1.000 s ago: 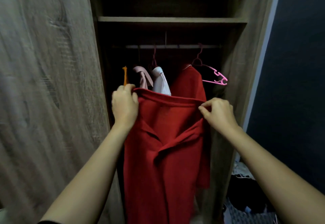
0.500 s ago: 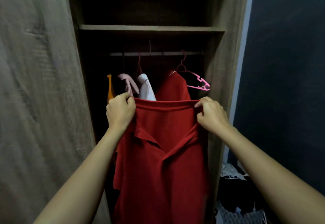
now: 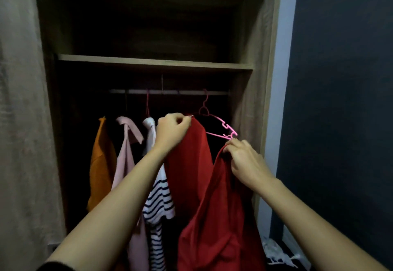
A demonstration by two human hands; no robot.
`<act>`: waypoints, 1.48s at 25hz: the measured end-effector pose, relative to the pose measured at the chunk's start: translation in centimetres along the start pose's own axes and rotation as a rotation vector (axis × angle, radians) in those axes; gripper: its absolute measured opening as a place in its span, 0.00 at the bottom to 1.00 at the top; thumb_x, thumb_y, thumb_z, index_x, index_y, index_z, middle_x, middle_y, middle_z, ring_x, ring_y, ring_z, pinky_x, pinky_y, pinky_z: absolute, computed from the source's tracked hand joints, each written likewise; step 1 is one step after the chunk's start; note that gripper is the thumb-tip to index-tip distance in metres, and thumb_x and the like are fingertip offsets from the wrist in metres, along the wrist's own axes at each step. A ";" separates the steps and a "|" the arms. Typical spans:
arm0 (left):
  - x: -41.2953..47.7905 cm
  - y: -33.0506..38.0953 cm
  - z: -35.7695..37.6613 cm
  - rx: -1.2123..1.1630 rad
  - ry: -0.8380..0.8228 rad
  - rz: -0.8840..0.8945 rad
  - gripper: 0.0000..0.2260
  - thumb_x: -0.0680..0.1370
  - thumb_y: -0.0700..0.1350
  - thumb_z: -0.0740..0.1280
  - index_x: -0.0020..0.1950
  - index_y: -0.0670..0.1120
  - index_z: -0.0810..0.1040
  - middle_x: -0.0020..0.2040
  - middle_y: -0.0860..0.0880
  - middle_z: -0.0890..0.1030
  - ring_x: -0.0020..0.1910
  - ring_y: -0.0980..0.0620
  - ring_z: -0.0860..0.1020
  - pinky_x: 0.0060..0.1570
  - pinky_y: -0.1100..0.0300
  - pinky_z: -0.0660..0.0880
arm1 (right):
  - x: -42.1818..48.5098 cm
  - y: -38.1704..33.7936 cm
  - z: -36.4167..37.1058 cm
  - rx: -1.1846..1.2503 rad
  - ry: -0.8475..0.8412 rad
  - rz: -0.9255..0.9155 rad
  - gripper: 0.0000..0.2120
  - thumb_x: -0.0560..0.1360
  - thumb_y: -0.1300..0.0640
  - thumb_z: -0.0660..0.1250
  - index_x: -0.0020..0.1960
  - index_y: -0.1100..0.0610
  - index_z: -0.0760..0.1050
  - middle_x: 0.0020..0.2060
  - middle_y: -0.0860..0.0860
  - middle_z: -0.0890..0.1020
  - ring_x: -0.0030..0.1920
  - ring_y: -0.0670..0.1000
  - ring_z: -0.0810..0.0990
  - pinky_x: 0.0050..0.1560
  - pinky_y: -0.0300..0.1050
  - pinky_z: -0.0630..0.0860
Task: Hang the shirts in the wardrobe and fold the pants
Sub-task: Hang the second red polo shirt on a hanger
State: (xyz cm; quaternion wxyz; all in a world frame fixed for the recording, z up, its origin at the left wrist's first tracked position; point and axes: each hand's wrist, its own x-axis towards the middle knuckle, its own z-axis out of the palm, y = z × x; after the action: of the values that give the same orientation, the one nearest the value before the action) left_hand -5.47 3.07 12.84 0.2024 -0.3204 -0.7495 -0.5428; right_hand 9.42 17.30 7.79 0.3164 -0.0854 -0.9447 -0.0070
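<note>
Our left hand [image 3: 172,131] pinches the top edge of the red shirt [image 3: 191,170]. Our right hand [image 3: 244,160], at 4 o'clock from it, grips the fabric. At 12 o'clock, the pink hanger [image 3: 221,125] hangs from the wardrobe rail [image 3: 170,92].

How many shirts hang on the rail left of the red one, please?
3: an orange shirt farthest left, a pink shirt beside it, then a striped shirt next to the red shirt. Others may hide behind it.

view: head-worn | faces: forward into wardrobe [image 3: 253,36] | range: near | single view
</note>
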 end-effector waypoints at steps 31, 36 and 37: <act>6.8 -0.6 18.2 -0.590 -0.202 -0.557 0.10 0.77 0.35 0.54 0.42 0.43 0.72 0.33 0.45 0.72 0.29 0.51 0.72 0.27 0.64 0.65 | 2.0 9.2 3.0 -0.029 -0.048 -0.048 0.18 0.76 0.65 0.55 0.63 0.56 0.72 0.64 0.46 0.71 0.56 0.53 0.68 0.50 0.54 0.77; 0.5 -5.1 9.1 -0.158 0.010 -0.323 0.09 0.74 0.49 0.63 0.50 0.49 0.79 0.42 0.44 0.81 0.42 0.42 0.79 0.45 0.54 0.75 | 0.9 7.7 5.1 0.047 -0.064 0.035 0.19 0.74 0.67 0.56 0.62 0.57 0.73 0.64 0.47 0.70 0.56 0.54 0.70 0.55 0.55 0.75; -1.2 -6.0 7.0 -0.157 0.033 -0.246 0.08 0.75 0.49 0.64 0.51 0.50 0.79 0.42 0.44 0.82 0.43 0.41 0.80 0.46 0.52 0.76 | 0.6 7.2 5.5 0.054 -0.077 0.054 0.20 0.73 0.68 0.56 0.62 0.57 0.73 0.64 0.47 0.70 0.57 0.54 0.70 0.57 0.53 0.74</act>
State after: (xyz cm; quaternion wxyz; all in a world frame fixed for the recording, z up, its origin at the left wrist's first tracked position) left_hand -8.54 8.14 5.66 0.1211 -0.2320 -0.7347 -0.6258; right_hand 6.88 24.84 3.47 0.2819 -0.1027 -0.9534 0.0305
